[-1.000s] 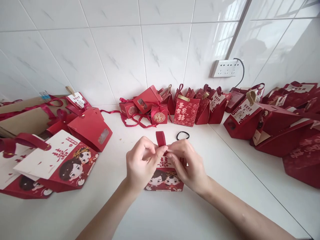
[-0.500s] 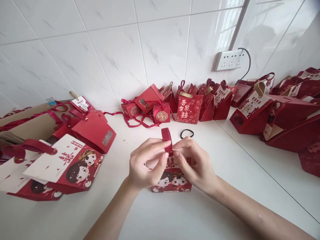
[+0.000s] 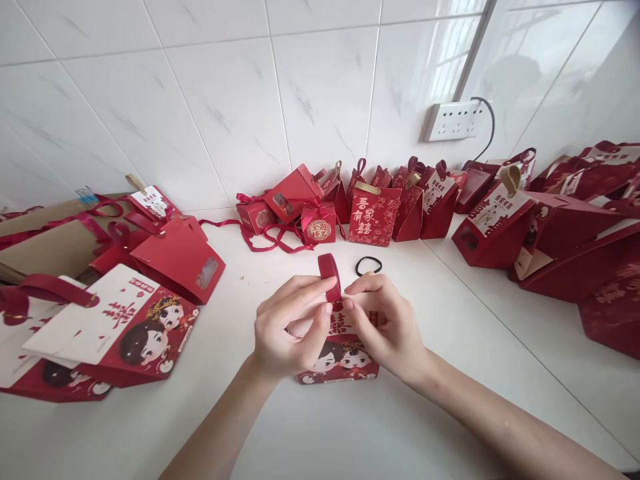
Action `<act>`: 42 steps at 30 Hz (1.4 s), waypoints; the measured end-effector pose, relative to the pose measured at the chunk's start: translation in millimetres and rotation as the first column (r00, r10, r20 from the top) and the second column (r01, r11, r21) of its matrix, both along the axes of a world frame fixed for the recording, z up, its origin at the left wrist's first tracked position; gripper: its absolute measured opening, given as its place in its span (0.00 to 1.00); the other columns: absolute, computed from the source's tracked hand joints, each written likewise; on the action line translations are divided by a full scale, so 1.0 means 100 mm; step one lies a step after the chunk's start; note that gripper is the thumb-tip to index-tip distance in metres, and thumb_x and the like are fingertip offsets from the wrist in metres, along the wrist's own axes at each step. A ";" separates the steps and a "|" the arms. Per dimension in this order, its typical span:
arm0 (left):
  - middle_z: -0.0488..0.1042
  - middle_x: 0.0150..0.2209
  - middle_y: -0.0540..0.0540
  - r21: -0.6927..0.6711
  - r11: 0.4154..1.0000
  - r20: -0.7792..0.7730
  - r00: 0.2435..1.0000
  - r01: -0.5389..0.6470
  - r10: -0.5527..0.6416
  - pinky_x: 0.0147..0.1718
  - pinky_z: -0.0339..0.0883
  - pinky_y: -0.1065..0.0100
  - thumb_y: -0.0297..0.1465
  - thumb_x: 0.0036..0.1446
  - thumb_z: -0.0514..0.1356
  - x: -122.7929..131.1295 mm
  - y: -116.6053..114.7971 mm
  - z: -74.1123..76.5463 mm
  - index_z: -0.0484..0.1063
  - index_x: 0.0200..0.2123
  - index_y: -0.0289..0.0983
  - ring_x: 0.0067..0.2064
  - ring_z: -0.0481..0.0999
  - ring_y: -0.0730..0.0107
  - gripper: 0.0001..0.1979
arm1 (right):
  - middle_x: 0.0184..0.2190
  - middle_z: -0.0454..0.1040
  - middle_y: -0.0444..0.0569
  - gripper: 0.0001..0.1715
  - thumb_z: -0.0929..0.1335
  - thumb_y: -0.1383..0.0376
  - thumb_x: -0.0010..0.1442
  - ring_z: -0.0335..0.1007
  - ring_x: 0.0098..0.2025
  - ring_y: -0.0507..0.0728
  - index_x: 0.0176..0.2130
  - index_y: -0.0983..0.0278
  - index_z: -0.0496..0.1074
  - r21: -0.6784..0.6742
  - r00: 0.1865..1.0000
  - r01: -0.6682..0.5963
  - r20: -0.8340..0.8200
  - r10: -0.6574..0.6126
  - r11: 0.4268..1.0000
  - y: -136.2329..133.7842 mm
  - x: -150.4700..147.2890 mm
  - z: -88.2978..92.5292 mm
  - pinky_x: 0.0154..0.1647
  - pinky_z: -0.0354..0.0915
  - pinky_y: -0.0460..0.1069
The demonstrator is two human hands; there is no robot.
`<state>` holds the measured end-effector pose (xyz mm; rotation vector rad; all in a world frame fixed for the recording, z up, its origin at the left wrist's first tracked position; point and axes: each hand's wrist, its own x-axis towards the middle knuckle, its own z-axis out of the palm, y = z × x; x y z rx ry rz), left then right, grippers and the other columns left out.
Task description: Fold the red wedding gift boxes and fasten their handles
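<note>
A small red and white gift box (image 3: pixel 340 357) printed with two cartoon figures stands on the white counter (image 3: pixel 380 427) in front of me. A red ribbon loop (image 3: pixel 330 270) rises from its top. My left hand (image 3: pixel 287 327) pinches the box top at the base of the loop with thumb and fingers. My right hand (image 3: pixel 387 320) pinches the same spot from the other side, fingers curled over the box's upper edge.
A black hair tie (image 3: pixel 369 266) lies just behind the box. Larger matching boxes (image 3: pixel 125 327) lie tipped at the left beside a cardboard carton (image 3: pixel 45 243). Several red gift boxes (image 3: pixel 373 213) line the tiled wall, and more pile at the right (image 3: pixel 560 233). A wall socket (image 3: pixel 453 120) hangs above.
My left fingers have spread and moved up to the base of the ribbon loop, which now tilts. The view has shifted slightly; the box stays in place.
</note>
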<state>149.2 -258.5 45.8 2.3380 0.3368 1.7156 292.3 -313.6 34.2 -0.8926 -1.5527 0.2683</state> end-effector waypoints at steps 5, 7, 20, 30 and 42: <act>0.75 0.35 0.48 -0.021 1.000 0.045 0.999 -0.002 0.003 0.26 0.72 0.75 0.17 0.53 0.59 0.02 0.00 -0.01 0.74 0.48 0.40 0.31 0.76 0.75 0.21 | 0.16 0.58 0.34 0.07 0.61 0.71 0.64 0.56 0.18 0.49 0.37 0.59 0.57 0.007 1.000 -0.020 0.008 0.020 1.000 0.00 -0.01 0.02 0.20 0.57 0.45; 0.75 0.35 0.48 -0.021 1.000 0.049 0.999 0.018 -0.017 0.26 0.72 0.75 0.16 0.54 0.58 0.02 0.00 -0.02 0.74 0.49 0.40 0.31 0.76 0.76 0.21 | 0.16 0.58 0.34 0.07 0.61 0.71 0.64 0.54 0.18 0.49 0.37 0.59 0.57 -0.002 1.000 -0.023 0.017 0.023 1.000 0.00 -0.01 0.03 0.21 0.57 0.45; 0.75 0.35 0.48 -0.055 0.998 0.049 0.999 0.009 -0.007 0.20 0.68 0.80 0.18 0.55 0.59 0.04 -0.03 -0.03 0.74 0.50 0.42 0.31 0.76 0.77 0.21 | 0.20 0.59 0.35 0.07 0.61 0.70 0.64 0.49 0.16 0.47 0.41 0.59 0.55 -0.089 0.996 -0.080 -0.039 0.076 0.993 0.00 0.05 0.00 0.17 0.51 0.44; 0.74 0.50 0.41 -0.517 0.852 0.268 0.931 -0.079 0.249 0.39 0.75 0.66 0.34 0.57 0.62 0.02 0.07 -0.06 0.62 0.58 0.41 0.45 0.78 0.63 0.26 | 0.30 0.70 0.47 0.06 0.64 0.62 0.60 0.66 0.30 0.54 0.36 0.63 0.65 -0.231 0.986 0.048 0.166 -0.010 0.972 0.16 0.39 0.04 0.32 0.65 0.50; 0.69 0.56 0.40 -0.263 0.960 -0.027 0.994 0.099 -0.110 0.43 0.74 0.63 0.30 0.58 0.61 0.11 0.03 -0.23 0.58 0.62 0.46 0.51 0.74 0.62 0.29 | 0.25 0.76 0.41 0.07 0.73 0.69 0.48 0.72 0.26 0.50 0.31 0.64 0.72 -0.304 0.294 -0.575 -0.943 -0.155 0.760 0.33 0.32 0.01 0.26 0.70 0.42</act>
